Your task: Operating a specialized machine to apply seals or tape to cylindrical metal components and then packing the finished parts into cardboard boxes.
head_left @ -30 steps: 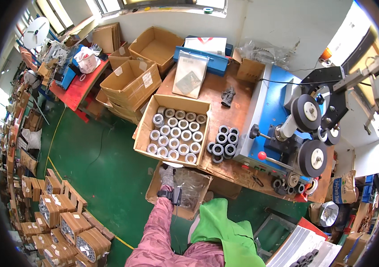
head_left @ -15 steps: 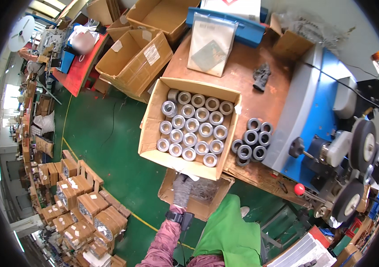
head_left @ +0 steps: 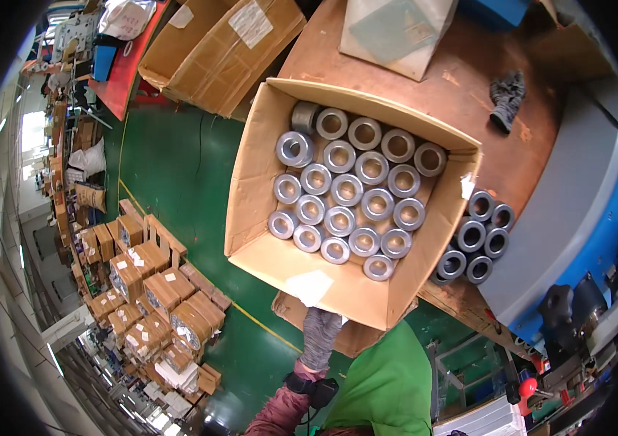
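Note:
My left hand point(head_left: 320, 337), in a grey knit glove, is against the outside of the near wall of an open cardboard box point(head_left: 258, 256). Its fingertips are hidden by the wall, so their grip cannot be made out. A white paper label point(head_left: 310, 288) sits on that wall just above the hand. Inside the box stand rows of grey metal rings point(head_left: 347, 190), mostly with their holes upward. One ring point(head_left: 295, 149) at the far left sits higher than its neighbours, and a ring beside it lies on its side. My right hand is out of view.
The box overhangs the left edge of a brown worktable point(head_left: 425, 94). More dark rings point(head_left: 472, 235) stand right of it, near a blue-grey machine point(head_left: 578, 218). A grey glove point(head_left: 506, 102) lies farther back. Another carton point(head_left: 349, 336) is partly hidden below. Stacked cartons point(head_left: 164, 291) fill the left floor.
The view has moved closer, so the box and rings look larger and the table things have shifted right. My left hand stays at the box's near wall.

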Demonstrator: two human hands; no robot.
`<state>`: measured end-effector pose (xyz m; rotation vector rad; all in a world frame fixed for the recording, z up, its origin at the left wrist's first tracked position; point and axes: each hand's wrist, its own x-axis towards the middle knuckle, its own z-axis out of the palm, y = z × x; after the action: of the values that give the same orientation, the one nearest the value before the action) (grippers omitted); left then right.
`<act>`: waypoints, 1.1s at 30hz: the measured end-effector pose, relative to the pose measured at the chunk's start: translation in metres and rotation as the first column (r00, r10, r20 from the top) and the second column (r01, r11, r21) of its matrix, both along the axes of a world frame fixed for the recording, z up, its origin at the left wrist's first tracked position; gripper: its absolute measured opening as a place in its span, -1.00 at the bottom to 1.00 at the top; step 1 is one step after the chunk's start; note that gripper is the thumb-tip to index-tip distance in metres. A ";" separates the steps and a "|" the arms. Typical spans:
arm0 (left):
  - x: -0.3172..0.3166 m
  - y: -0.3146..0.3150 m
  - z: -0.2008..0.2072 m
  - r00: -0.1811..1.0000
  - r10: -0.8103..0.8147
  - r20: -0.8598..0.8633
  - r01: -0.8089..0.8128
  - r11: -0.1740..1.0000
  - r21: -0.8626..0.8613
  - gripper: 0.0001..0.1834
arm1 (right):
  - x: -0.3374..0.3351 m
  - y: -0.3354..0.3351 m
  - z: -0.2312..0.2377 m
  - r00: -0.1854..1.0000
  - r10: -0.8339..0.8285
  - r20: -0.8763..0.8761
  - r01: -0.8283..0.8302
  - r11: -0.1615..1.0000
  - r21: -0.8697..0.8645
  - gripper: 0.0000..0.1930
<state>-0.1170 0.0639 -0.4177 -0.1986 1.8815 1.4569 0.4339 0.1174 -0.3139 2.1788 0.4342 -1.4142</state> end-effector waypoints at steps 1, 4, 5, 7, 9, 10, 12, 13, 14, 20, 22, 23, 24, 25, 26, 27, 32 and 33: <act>-0.001 0.005 0.005 0.999 0.038 0.020 -0.038 0.999 0.017 -0.41 | -0.001 0.003 0.002 1.000 0.000 0.005 0.001 1.000 -0.014 -0.60; -0.009 0.008 0.012 0.995 0.019 0.093 -0.016 0.999 -0.039 -0.48 | -0.005 0.010 0.009 1.000 -0.006 0.026 0.007 0.999 -0.034 -0.61; -0.012 0.008 0.014 0.993 -0.004 0.121 0.013 0.997 -0.073 -0.49 | -0.005 0.013 0.011 1.000 -0.006 0.029 0.007 0.999 -0.040 -0.61; -0.021 0.016 0.021 0.984 -0.020 0.176 0.044 0.990 -0.132 -0.52 | -0.004 0.014 0.012 0.999 -0.007 0.034 0.008 0.999 -0.043 -0.61; -0.024 0.018 0.022 0.982 -0.048 0.182 0.080 0.981 -0.174 -0.53 | -0.005 0.014 0.009 0.999 0.004 0.041 -0.002 0.999 -0.047 -0.61; -0.024 0.019 0.021 0.985 -0.068 0.160 0.099 0.977 -0.189 -0.54 | -0.004 0.014 0.008 0.999 0.011 0.036 -0.010 0.999 -0.042 -0.61; -0.024 0.022 0.024 0.984 -0.080 0.161 0.105 0.983 -0.153 -0.54 | -0.003 0.016 0.005 0.999 0.024 0.027 -0.023 0.999 -0.028 -0.62; -0.024 0.026 0.028 0.980 -0.071 0.185 0.091 0.991 -0.102 -0.53 | 0.000 0.016 0.002 1.000 0.015 0.024 -0.015 1.000 -0.016 -0.62; -0.023 0.027 0.032 0.976 -0.062 0.208 0.074 0.996 -0.052 -0.53 | 0.005 0.016 0.000 1.000 0.008 0.018 -0.008 1.000 -0.005 -0.62; -0.004 0.028 0.041 0.939 -0.234 0.253 0.277 0.949 -0.150 -0.54 | 0.021 0.014 -0.023 0.999 0.002 0.034 -0.003 1.000 0.028 -0.63; -0.008 0.041 0.058 0.911 -0.392 0.127 0.411 0.883 -0.227 -0.61 | 0.016 0.016 -0.025 0.999 -0.002 0.040 0.000 0.999 0.049 -0.63; -0.009 0.045 0.063 0.881 -0.468 0.069 0.468 0.841 -0.273 -0.64 | 0.016 0.018 -0.024 1.000 -0.020 -0.016 0.021 0.998 0.054 -0.62; -0.010 0.044 0.064 0.840 -0.541 -0.033 0.517 0.818 -0.254 -0.67 | 0.002 0.023 -0.022 1.000 -0.004 -0.028 0.006 0.998 0.059 -0.61; -0.011 0.043 0.065 0.786 -0.603 -0.136 0.564 0.790 -0.240 -0.69 | 0.004 0.022 -0.023 1.000 -0.007 -0.009 0.008 0.999 0.049 -0.61; -0.013 0.042 0.067 0.720 -0.652 -0.240 0.609 0.758 -0.232 -0.72 | 0.006 0.021 -0.025 1.000 -0.010 0.009 0.009 0.999 0.040 -0.62; -0.019 0.040 0.072 0.661 -0.682 -0.312 0.657 0.727 -0.198 -0.72 | 0.004 0.021 -0.025 1.000 -0.004 0.005 0.004 0.999 0.042 -0.62; -0.083 0.023 0.097 0.295 -0.793 -0.533 0.604 0.587 -0.539 -0.56 | -0.013 0.022 -0.020 1.000 0.015 -0.006 -0.015 0.999 0.052 -0.63; -0.099 0.023 0.097 0.208 -0.844 -0.495 0.544 0.520 -0.658 -0.51 | -0.007 0.020 -0.023 1.000 -0.008 -0.024 0.010 0.999 0.047 -0.62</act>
<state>-0.2164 0.0865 -0.3211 1.2733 2.3585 0.4655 0.4269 0.1372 -0.3365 2.2056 0.4712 -1.4501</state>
